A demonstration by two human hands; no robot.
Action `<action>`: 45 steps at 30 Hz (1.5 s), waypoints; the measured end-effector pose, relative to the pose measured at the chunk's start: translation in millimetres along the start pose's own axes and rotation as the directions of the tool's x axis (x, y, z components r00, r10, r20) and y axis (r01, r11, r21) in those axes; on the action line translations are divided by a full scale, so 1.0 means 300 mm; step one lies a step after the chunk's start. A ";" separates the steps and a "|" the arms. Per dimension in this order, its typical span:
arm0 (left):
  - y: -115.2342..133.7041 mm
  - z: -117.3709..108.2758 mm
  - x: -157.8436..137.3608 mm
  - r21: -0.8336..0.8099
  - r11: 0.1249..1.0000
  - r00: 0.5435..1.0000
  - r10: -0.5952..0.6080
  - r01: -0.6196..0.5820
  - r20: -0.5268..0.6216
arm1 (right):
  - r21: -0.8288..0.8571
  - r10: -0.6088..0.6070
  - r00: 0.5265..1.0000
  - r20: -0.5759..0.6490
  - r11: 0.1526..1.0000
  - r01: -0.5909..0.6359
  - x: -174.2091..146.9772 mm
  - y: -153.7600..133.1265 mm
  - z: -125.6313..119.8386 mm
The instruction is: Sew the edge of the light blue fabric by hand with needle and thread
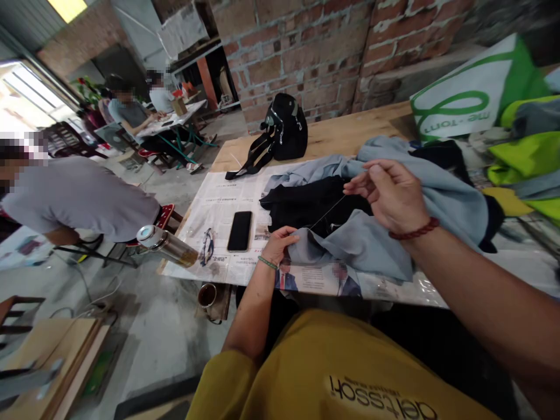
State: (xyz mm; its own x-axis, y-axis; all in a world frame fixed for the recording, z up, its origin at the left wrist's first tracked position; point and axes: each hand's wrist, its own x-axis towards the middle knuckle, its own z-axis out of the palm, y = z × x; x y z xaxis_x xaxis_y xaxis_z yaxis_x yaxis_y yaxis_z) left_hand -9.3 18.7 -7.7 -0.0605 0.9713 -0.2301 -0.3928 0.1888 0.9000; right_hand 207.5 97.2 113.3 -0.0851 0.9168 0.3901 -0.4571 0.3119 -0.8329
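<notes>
My left hand is closed at the near left edge of a grey and black garment, pinching the grey cloth between thumb and fingers. Above the garment, my right hand is raised with thumb and forefinger pressed together. A thin, light thread runs taut from the cloth near my left hand up towards my right fingers. Whether a needle sits in that pinch is too small to tell. The garment's black part lies spread on newspaper, and grey folds bunch beneath and behind my right hand.
A phone, snips and a glass bottle lie to the left. Behind stands a black bag with straps. At right are a green-white bag and bright yellow-green cloth. A seated person is at left.
</notes>
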 end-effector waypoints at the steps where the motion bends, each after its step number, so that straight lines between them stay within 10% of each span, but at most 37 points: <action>1: 0.000 0.000 -0.001 -0.001 1.000 1.000 0.005 -0.005 0.005 | -0.010 -0.029 1.000 -0.007 1.000 0.029 0.010 -0.013 -0.011; 19: 0.004 -0.001 -0.012 -0.019 1.000 1.000 0.013 -0.013 0.001 | -0.192 -0.402 0.890 -0.215 0.911 0.365 0.142 -0.110 -0.198; 26: -0.001 -0.002 -0.005 -0.017 0.999 0.998 0.037 -0.038 -0.046 | -0.393 0.043 0.998 -0.054 0.918 -0.061 -0.061 -0.071 -0.106; 32: 0.000 0.004 -0.002 0.015 0.997 0.992 0.077 -0.076 -0.101 | -0.662 0.499 0.846 0.189 0.701 -0.266 -0.292 0.122 0.006; 45: -0.013 -0.014 0.002 0.113 0.985 0.988 0.139 -0.130 -0.068 | -0.714 0.669 0.713 0.211 0.603 -0.356 -0.335 0.242 0.083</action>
State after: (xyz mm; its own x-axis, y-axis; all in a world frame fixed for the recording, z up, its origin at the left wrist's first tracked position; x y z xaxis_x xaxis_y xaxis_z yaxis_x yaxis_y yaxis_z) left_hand -11.7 18.0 -13.0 -0.1770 0.9759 -0.1279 -0.2756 0.0756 0.9583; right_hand 161.0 21.5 23.5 -0.5531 0.8095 -0.1968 0.3865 0.0400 -0.9214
